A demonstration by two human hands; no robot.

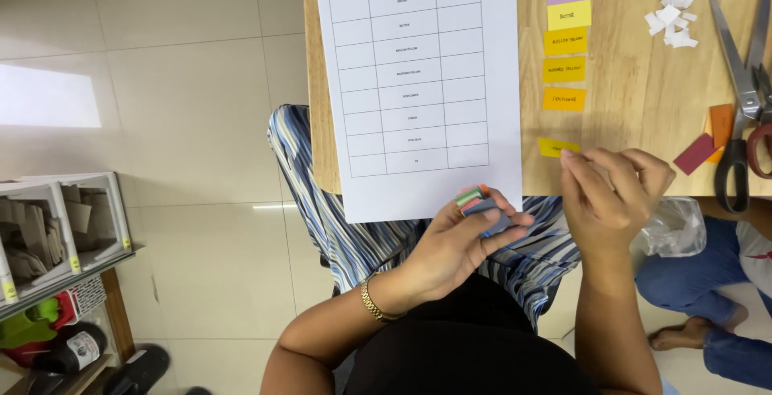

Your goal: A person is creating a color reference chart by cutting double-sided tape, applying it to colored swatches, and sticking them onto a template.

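Yellow slip point(552, 147): flat at the table point(643, 105) edge, long axis crosswise, just left of my right hand point(611, 190), whose pinched fingertips touch its end; left hand point(462, 238), farther off, grasps a stack point(478, 206) of coloured slips

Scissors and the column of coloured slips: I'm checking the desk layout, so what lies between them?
In the head view, a small pile of white paper scraps on bare wooden table separates the column of coloured slips from the scissors.
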